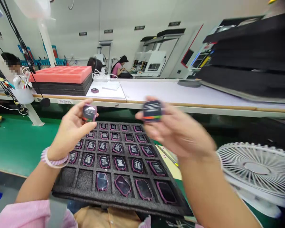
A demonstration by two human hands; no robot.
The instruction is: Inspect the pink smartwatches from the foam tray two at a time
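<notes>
While hands (67, 128) (180, 131) hold one device each (89, 113) (152, 110), foam tray (85, 181) lies below.

Devices (120, 163) sit in the tray (84, 180); fan (256, 167) to its right, what looks like paper (175, 172) between

On the shelf edge (104, 103) before me, a white label (65, 102) reads 不良品 at its start and 区 at its end; the middle is unclear. White text lines on the watch unit (89, 113) in my left hand (72, 125), the second watch unit (152, 110) in my right hand (178, 129) and the black wall signs (139, 28) are illegible.
</notes>
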